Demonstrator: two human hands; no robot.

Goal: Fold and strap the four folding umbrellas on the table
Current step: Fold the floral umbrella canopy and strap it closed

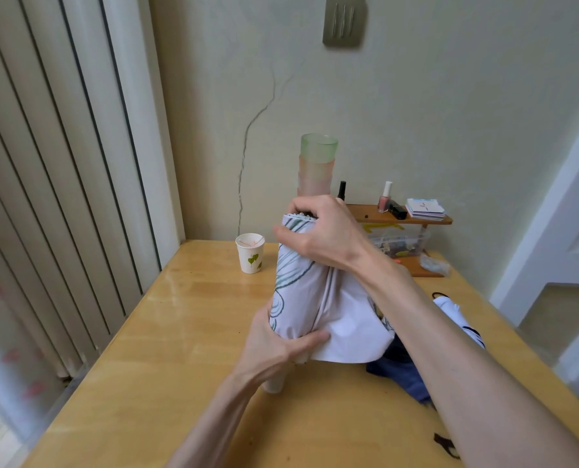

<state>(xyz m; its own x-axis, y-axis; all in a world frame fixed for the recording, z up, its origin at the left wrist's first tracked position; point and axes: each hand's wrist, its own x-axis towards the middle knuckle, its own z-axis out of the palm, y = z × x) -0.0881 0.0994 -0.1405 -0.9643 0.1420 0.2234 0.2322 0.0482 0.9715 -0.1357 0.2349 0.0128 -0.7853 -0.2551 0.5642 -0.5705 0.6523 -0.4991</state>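
Gripping the pale patterned umbrella (301, 292) low down with the left hand (274, 352), pinning loose cloth under the thumb, probably to keep the pleats gathered. Clamping the right hand (321, 231) round its top end, apparently bunching the rib tips for wrapping. Held upright just right of the paper cup (251, 253), above the table (180, 332). Farther right of the cup, lying flat: 1 dark blue umbrella (399, 373), seemingly unstrapped.

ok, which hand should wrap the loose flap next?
Likely right: the flap hangs on that side, below the right hand at the top of the umbrella; the left hand grips the lower end, steadying it.
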